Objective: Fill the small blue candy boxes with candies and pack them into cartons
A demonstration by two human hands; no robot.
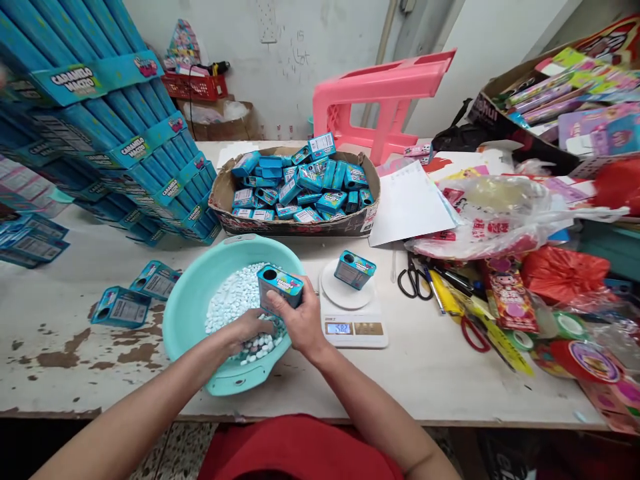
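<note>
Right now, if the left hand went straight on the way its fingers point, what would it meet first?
Probably the pile of small white candies in the round turquoise plastic basin, which the left hand digs into; just beyond is the right hand holding the small blue tin. Depth is unclear.

Bright, even indoor light falls from above, leaving only soft, short shadows beneath the basin [185,313] and under the right hand [303,323]. The plastic bag [500,210] catches pale glare. The centre is sharp: the small blue box [281,285] and the scale [353,339] display read crisply. Wide-angle distortion bows the table [450,373] edge and stretches the blue stacks [115,127], whose top-left corner smears.
</note>
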